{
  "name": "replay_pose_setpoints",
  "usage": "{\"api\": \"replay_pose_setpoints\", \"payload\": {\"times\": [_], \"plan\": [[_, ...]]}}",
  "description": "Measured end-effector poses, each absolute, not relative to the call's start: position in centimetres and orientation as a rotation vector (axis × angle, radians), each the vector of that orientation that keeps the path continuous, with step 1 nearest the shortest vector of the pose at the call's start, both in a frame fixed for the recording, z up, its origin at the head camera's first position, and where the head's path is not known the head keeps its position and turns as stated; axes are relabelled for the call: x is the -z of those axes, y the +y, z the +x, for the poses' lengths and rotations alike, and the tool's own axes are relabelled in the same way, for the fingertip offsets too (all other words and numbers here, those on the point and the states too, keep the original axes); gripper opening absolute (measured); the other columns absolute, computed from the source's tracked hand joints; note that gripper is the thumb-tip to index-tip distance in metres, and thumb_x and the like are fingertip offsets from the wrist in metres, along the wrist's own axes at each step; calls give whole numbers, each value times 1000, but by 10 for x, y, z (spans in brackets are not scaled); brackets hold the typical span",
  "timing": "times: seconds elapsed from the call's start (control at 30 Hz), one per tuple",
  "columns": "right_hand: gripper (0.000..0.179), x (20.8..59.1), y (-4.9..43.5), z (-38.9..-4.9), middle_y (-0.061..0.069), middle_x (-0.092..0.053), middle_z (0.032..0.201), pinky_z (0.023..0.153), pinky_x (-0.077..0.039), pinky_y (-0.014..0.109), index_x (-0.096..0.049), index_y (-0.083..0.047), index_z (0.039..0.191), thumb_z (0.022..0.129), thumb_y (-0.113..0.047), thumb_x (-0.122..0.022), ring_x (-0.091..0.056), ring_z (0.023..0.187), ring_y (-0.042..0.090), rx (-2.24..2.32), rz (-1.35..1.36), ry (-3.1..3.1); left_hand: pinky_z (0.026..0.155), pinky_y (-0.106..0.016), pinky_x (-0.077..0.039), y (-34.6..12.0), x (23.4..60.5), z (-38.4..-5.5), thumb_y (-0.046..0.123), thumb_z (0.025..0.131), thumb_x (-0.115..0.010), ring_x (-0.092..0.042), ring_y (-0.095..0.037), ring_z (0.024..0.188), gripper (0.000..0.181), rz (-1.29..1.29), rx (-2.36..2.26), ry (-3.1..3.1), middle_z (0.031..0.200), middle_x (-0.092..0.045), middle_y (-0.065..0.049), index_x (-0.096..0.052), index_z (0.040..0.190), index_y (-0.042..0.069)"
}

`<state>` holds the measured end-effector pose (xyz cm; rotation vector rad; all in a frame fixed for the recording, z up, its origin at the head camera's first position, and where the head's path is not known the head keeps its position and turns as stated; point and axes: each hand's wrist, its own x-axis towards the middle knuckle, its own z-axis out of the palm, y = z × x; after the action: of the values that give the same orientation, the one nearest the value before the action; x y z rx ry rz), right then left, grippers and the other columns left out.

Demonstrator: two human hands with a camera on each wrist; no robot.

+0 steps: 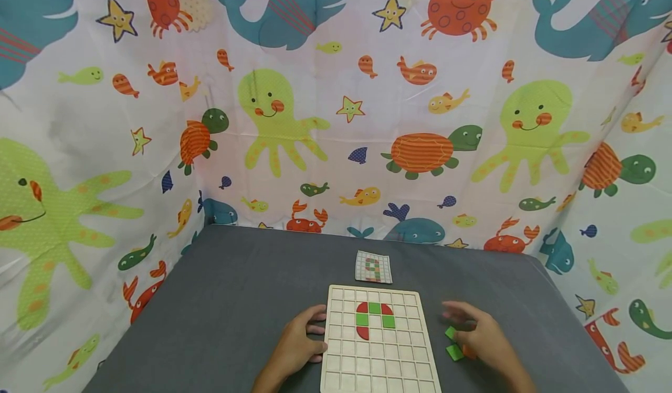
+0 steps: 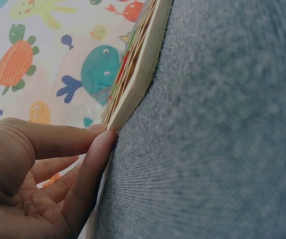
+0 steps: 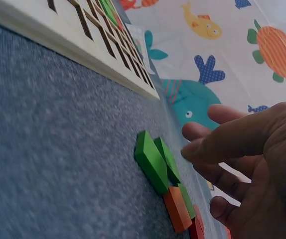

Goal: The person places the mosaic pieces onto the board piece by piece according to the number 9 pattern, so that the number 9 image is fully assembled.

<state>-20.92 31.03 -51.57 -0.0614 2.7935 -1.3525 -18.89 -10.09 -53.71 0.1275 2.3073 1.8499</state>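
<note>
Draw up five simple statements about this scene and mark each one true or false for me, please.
1. The person's left grip holds the edge of a pale wooden grid board. True.
2. The person's right grip rests on top of the board. False: it is beside the board, on its right.
3. A small orange block lies near flat green blocks. True.
4. Every piece on the board is green. False: curved-edged red pieces lie there too.
5. A small white printed card lies on the grey tabletop beyond the board. True.
</note>
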Motion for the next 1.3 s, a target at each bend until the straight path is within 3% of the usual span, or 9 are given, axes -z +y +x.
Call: {"api": "replay_pose_setpoints", "payload": {"times": [0.3, 0.43, 0.8, 1.3], "plan": [[65, 517, 316, -211, 9, -77, 118, 97, -56, 51, -69, -5, 137, 75, 13, -70, -68, 120, 34, 1289, 25, 2769, 59, -40, -64, -101, 538, -189, -16, 78, -79, -66, -30, 113, 78, 127, -1856, 2315, 141, -62, -18, -57, 150, 5], [63, 520, 315, -215, 8, -77, 114, 97, -56, 58, -69, -4, 135, 75, 13, -73, -70, 114, 33, 1222, 66, 2783, 59, -40, -64, -101, 538, -189, -16, 78, -78, -66, -30, 113, 78, 130, -1856, 2310, 141, -62, -18, -56, 150, 5], [58, 522, 316, -217, 1, -74, 105, 82, -54, 38, -71, -7, 133, 77, 2, -86, -64, 96, 20, 1155, 84, 2824, 58, -40, -64, -101, 538, -190, -15, 78, -79, -67, -30, 113, 78, 127, -1852, 2311, 141, -62, -18, -57, 150, 5], [55, 524, 317, -217, -1, -74, 101, 79, -54, 36, -73, -8, 131, 80, -9, -91, -63, 92, 17, 1129, 95, 2850, 59, -41, -64, -101, 538, -189, -16, 78, -78, -66, -30, 113, 78, 128, -1858, 2299, 141, -61, -19, -56, 150, 4]]}}
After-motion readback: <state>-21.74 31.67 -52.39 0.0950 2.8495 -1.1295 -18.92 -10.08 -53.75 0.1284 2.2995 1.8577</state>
